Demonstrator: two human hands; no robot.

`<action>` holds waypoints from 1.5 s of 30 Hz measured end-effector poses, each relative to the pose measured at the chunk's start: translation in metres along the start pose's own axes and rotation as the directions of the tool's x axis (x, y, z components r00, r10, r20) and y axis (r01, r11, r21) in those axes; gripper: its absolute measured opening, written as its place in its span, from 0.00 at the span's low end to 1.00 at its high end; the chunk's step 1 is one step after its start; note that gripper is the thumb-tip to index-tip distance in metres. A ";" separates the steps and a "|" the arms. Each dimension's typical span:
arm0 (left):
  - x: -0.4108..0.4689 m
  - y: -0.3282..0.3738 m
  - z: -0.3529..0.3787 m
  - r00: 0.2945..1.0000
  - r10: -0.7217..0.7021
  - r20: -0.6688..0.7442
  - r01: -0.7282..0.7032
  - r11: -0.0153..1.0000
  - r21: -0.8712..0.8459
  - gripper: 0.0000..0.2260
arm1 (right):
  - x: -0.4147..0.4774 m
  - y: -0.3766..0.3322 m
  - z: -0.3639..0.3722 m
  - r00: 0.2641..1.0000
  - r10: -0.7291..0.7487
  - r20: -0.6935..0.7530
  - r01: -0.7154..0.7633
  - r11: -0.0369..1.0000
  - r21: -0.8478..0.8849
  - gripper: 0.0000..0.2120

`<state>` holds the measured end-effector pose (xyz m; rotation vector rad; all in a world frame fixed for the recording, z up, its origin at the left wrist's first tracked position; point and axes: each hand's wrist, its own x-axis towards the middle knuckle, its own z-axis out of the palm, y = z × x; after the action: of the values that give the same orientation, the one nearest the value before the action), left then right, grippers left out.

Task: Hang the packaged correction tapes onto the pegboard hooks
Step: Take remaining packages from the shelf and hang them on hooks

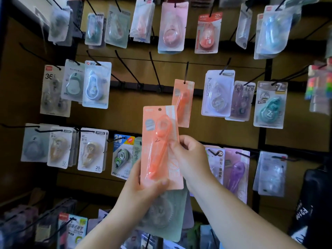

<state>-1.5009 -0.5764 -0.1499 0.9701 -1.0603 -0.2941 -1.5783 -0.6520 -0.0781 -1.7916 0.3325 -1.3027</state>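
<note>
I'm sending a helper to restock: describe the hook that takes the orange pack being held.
On the pegboard's middle row, pass three bare hooks near the centre. The next hook to the right carries one matching orange pack, just above the held pack; its neighbours further right hold pale and purple packs.

We see open board in the middle row: three bare hooks (pixel 125 67) jut out with nothing hung on them, leaving clear room between the white-blue pack (pixel 97 85) on the left and the hanging orange pack (pixel 183 103) (its hook is occupied). Elsewhere packs crowd side by side.
</note>
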 end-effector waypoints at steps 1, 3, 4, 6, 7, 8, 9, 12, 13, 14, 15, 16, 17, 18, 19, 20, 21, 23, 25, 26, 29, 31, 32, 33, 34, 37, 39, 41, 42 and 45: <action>-0.001 0.000 0.000 1.000 0.015 0.000 -0.015 1.000 0.012 0.32 | 0.002 -0.001 0.001 0.999 0.000 -0.036 0.000 1.000 0.016 0.11; -0.004 0.001 0.000 0.999 0.022 0.030 -0.023 1.000 0.016 0.36 | 0.007 -0.001 0.002 0.993 0.028 -0.115 -0.022 0.998 0.052 0.12; -0.006 0.001 0.001 0.998 0.018 0.058 -0.019 1.000 0.015 0.36 | 0.010 -0.002 0.001 0.987 0.051 -0.155 -0.041 0.997 0.066 0.12; -0.010 0.002 0.002 0.995 0.011 0.099 -0.011 1.000 0.007 0.37 | 0.015 -0.003 0.000 0.973 0.083 -0.217 -0.063 0.993 0.096 0.13; -0.011 0.002 0.002 0.995 0.011 0.102 -0.011 1.000 0.003 0.37 | 0.017 -0.003 -0.001 0.967 0.085 -0.238 -0.058 0.991 0.117 0.13; -0.011 0.003 0.001 0.995 0.008 0.098 -0.008 1.000 0.001 0.37 | 0.019 -0.004 -0.003 0.963 0.077 -0.257 -0.044 0.990 0.133 0.13; -0.011 0.004 0.000 0.996 0.003 0.087 -0.004 1.000 0.004 0.36 | 0.022 -0.006 -0.005 0.961 0.061 -0.271 -0.023 0.990 0.142 0.13; -0.007 0.005 -0.008 0.999 -0.014 0.045 0.014 1.000 0.021 0.29 | 0.032 -0.014 -0.017 0.956 -0.006 -0.293 0.044 0.991 0.125 0.12; -0.006 0.005 -0.011 0.999 -0.022 0.040 0.021 0.999 0.026 0.28 | 0.036 -0.018 -0.022 0.954 -0.028 -0.299 0.062 0.992 0.106 0.10; -0.004 0.004 -0.014 0.999 -0.026 0.040 0.025 0.999 0.030 0.29 | 0.041 -0.022 -0.026 0.951 -0.047 -0.306 0.076 0.993 0.086 0.08; -0.003 0.005 -0.017 0.999 -0.025 0.038 0.024 0.999 0.031 0.30 | 0.047 -0.026 -0.031 0.948 -0.064 -0.311 0.087 0.994 0.061 0.06; -0.002 0.005 -0.020 0.999 -0.022 0.034 0.021 0.999 0.031 0.32 | 0.051 -0.030 -0.034 0.946 -0.077 -0.315 0.093 0.995 0.036 0.04; -0.001 0.006 -0.023 0.999 -0.017 0.037 0.016 1.000 0.027 0.35 | 0.056 -0.034 -0.037 0.943 -0.085 -0.321 0.094 0.996 0.013 0.04; 0.000 0.006 -0.026 0.999 -0.012 0.036 0.011 1.000 0.016 0.37 | 0.061 -0.037 -0.038 0.943 -0.091 -0.321 0.092 0.996 -0.013 0.03; 0.000 0.005 -0.029 0.999 -0.006 0.035 0.006 1.000 0.003 0.39 | 0.067 -0.040 -0.039 0.943 -0.101 -0.317 0.092 0.995 -0.041 0.04; 0.000 0.004 -0.033 0.999 -0.004 0.036 0.004 1.000 -0.002 0.40 | 0.072 -0.042 -0.040 0.943 -0.120 -0.309 0.103 0.992 -0.073 0.04; 0.000 0.003 -0.036 0.999 -0.002 0.037 0.002 1.000 0.007 0.41 | 0.078 -0.044 -0.041 0.943 -0.151 -0.298 0.121 0.986 -0.116 0.04; 0.001 0.000 -0.043 1.000 0.008 0.024 -0.009 0.999 0.050 0.46 | 0.089 -0.047 -0.042 0.940 -0.219 -0.261 0.158 0.958 -0.238 0.05; 0.002 -0.003 -0.051 1.000 0.028 -0.001 -0.028 0.997 0.074 0.47 | 0.098 -0.051 -0.045 0.937 -0.251 -0.243 0.174 0.938 -0.299 0.06; 0.003 -0.004 -0.053 0.999 0.033 -0.001 -0.033 0.997 0.075 0.47 | 0.102 -0.053 -0.045 0.938 -0.251 -0.238 0.172 0.935 -0.309 0.06; 0.005 -0.005 -0.059 0.999 0.044 0.014 -0.044 0.998 0.050 0.47 | 0.109 -0.058 -0.043 0.950 -0.228 -0.213 0.152 0.934 -0.322 0.06; 0.006 -0.006 -0.061 0.999 0.041 0.017 -0.042 0.998 0.046 0.47 | 0.112 -0.058 -0.038 0.965 -0.177 -0.194 0.112 0.946 -0.305 0.07; 0.007 -0.007 -0.061 0.999 0.035 0.017 -0.036 0.998 0.046 0.47 | 0.113 -0.057 -0.036 0.972 -0.145 -0.184 0.086 0.952 -0.294 0.08; 0.008 -0.008 -0.062 0.999 0.030 0.019 -0.030 0.999 0.042 0.47 | 0.115 -0.056 -0.035 0.977 -0.117 -0.176 0.062 0.955 -0.291 0.09; 0.008 -0.009 -0.062 0.999 0.027 0.021 -0.027 0.999 0.034 0.47 | 0.115 -0.055 -0.034 0.980 -0.100 -0.174 0.045 0.955 -0.295 0.11; 0.010 -0.009 -0.063 0.999 0.012 0.036 -0.013 1.000 0.029 0.47 | 0.117 -0.055 -0.037 0.977 -0.108 -0.182 0.049 0.951 -0.305 0.11; 0.009 -0.009 -0.063 0.999 0.008 0.038 -0.010 0.999 0.031 0.47 | 0.116 -0.055 -0.038 0.973 -0.136 -0.187 0.074 0.950 -0.305 0.08; 0.009 -0.009 -0.063 1.000 0.008 0.030 -0.009 0.999 0.032 0.47 | 0.115 -0.056 -0.037 0.967 -0.175 -0.184 0.108 0.939 -0.328 0.08; 0.009 -0.009 -0.062 1.000 0.012 0.027 -0.013 0.999 0.033 0.47 | 0.115 -0.056 -0.035 0.966 -0.189 -0.175 0.120 0.931 -0.344 0.08; 0.009 -0.010 -0.060 0.999 0.029 0.018 -0.029 0.999 0.030 0.47 | 0.115 -0.056 -0.032 0.969 -0.197 -0.148 0.130 0.919 -0.373 0.10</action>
<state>-1.4436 -0.5561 -0.1605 0.9799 -1.0967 -0.2642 -1.5730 -0.7090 0.0400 -2.0434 0.5647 -1.6130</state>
